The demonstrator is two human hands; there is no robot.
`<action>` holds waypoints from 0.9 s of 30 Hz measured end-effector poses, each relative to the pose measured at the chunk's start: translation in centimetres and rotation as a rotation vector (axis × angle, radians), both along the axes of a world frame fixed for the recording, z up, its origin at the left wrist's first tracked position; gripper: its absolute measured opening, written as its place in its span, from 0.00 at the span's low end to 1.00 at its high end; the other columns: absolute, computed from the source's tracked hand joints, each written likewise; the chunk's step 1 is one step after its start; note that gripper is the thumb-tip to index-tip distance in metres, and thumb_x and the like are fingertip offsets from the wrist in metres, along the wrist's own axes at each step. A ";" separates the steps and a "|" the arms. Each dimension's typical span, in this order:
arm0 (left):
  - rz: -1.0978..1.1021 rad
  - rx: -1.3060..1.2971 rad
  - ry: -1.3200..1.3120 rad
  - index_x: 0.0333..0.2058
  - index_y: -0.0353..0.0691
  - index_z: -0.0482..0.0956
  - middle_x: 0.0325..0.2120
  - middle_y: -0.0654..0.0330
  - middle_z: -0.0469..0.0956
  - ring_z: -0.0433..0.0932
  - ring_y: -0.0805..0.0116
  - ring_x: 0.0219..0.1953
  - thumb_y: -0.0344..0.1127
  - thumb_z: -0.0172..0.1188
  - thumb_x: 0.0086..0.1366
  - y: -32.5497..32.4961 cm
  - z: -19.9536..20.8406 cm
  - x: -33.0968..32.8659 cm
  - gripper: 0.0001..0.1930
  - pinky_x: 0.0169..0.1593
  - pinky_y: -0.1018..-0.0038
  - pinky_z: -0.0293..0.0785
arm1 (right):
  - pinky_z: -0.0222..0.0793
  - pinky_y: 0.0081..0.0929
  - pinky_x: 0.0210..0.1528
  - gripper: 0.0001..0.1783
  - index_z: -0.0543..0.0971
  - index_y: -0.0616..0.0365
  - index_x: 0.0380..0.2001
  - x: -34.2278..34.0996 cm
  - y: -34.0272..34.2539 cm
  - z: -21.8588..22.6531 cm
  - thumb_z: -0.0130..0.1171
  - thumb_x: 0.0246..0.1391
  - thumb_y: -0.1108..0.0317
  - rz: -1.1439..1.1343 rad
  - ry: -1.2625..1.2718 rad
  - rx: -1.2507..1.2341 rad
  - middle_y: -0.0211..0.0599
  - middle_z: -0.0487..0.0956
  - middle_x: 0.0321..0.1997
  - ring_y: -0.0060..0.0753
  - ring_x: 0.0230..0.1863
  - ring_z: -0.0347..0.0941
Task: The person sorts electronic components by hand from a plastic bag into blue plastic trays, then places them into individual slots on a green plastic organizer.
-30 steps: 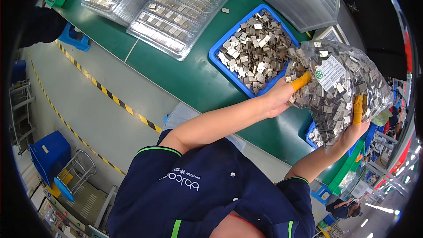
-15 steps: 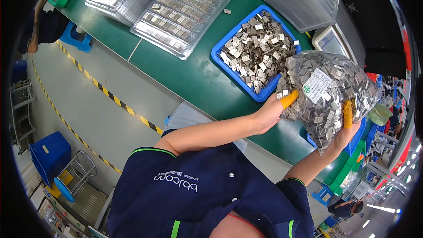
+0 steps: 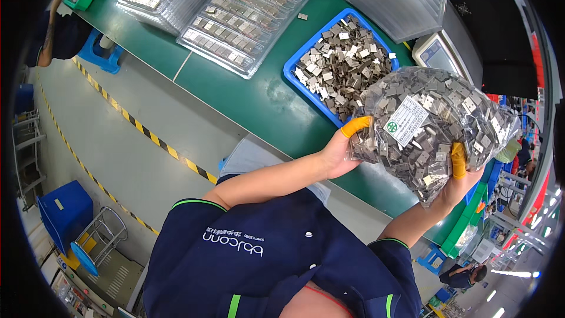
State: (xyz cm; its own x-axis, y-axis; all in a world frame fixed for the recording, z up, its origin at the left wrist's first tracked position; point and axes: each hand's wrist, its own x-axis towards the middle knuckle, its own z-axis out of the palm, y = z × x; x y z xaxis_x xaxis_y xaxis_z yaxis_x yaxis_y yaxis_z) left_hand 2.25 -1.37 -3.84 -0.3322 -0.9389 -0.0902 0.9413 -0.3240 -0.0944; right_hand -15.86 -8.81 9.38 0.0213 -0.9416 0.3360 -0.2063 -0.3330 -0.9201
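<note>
Clear bag [image 3: 435, 103]: right of centre in the frame, filled with small flat metal parts; held between both hands; overlaps the lower right corner of the blue tray in view; contact with the tray cannot be told.
Paper label [image 3: 407, 121]: white with a green mark, on the bag's upper face.
Left hand [image 3: 341, 154]: grasping the bag's left side; yellow cover [image 3: 356, 125] on one digit.
Right hand [image 3: 463, 179]: grasping the bag's lower right side; a similar yellow cover on one digit.
Blue tray [image 3: 313, 100]: upper centre, on the green bench [image 3: 247, 106], heaped with loose metal parts [image 3: 341, 62].
Single part [image 3: 302, 16]: on the bench, between the blue tray and the clear plastic trays [image 3: 254, 70].
Clear plastic trays: upper left to upper centre, carrying rows of parts.
Display unit [image 3: 435, 54]: upper right, near the bag.
</note>
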 end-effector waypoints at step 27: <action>0.042 -0.030 -0.180 0.55 0.40 0.62 0.52 0.60 0.68 0.67 0.67 0.53 0.42 0.48 0.64 -1.0 1.2 2.8 0.23 0.57 0.66 0.61 | 0.74 0.25 0.41 0.30 0.64 0.67 0.51 2.2 -1.5 0.4 0.63 0.42 0.76 0.082 -0.032 -0.024 0.44 0.75 0.43 0.32 0.39 0.76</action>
